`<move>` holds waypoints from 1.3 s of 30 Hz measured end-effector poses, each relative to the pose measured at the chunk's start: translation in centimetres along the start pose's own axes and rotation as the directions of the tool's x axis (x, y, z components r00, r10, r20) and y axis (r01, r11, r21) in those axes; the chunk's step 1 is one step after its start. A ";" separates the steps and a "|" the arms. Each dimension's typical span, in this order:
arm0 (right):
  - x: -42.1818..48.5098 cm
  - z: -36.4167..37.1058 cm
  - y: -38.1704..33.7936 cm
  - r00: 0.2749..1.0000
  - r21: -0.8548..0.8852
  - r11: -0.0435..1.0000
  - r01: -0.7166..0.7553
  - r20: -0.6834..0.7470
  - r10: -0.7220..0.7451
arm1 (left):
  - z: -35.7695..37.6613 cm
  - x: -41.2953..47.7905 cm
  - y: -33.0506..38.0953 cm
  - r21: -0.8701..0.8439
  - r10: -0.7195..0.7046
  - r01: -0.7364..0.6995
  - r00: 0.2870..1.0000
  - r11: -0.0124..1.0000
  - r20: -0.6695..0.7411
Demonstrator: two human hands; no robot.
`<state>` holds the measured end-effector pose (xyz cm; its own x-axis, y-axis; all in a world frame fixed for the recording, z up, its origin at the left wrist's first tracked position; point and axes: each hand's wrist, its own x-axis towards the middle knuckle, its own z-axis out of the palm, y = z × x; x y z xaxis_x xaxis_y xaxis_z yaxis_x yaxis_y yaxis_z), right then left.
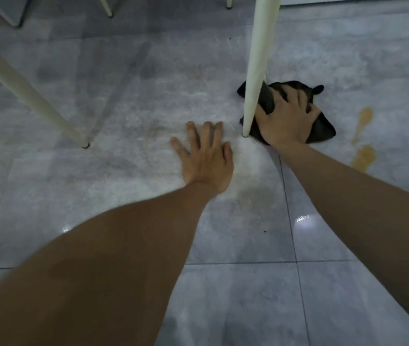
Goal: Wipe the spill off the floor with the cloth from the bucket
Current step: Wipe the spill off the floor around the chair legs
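Head view: grey tiled floor [223, 283], glossy, with dark grout lines and two bright glints near the bottom. Two cream legs [257, 71] slant down onto it, one at left, one at centre, both cut off at the top edge. Black cloth [322, 129], bunched and creased, lies on the floor against the foot of the centre leg, part of it hidden behind that leg. Right hand [287, 118] presses down on the cloth, fingers spread and curled into its folds. Left hand [206, 156] flat on bare tile, fingers splayed, holding nothing. Spill [363, 146]: orange-brown streak and blot just right of the cloth, apart from it. Open tile right of the spill and toward the camera. Top left corner dark, hard to read.
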<state>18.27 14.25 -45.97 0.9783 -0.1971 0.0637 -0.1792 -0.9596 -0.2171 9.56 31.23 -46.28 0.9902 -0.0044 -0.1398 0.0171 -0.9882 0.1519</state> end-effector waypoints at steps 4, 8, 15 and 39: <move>-1.6 -0.3 2.4 0.991 0.005 0.992 -0.128 0.049 0.128 | -0.8 1.0 -2.5 -0.042 0.149 -0.153 0.985 0.987 -0.086; -7.5 -0.5 3.0 0.995 0.002 0.996 -0.087 0.044 0.087 | -0.5 0.9 -2.6 -0.027 0.124 -0.127 0.986 0.991 -0.113; -15.0 -3.0 12.1 0.999 -0.075 0.997 0.002 -0.033 -0.004 | 0.0 -1.8 -0.2 -0.056 0.331 -0.357 0.906 0.932 -0.264; -2.8 -2.6 11.8 0.997 -0.032 0.998 0.049 0.065 -0.047 | 2.4 -0.9 8.5 -0.037 0.306 -0.308 0.951 0.951 -0.038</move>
<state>13.17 2.91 -46.21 0.9903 -0.1387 0.0103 -0.1345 -0.9740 -0.1826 8.44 22.52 -47.20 0.9524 -0.3009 -0.0490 -0.2832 -0.9326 0.2235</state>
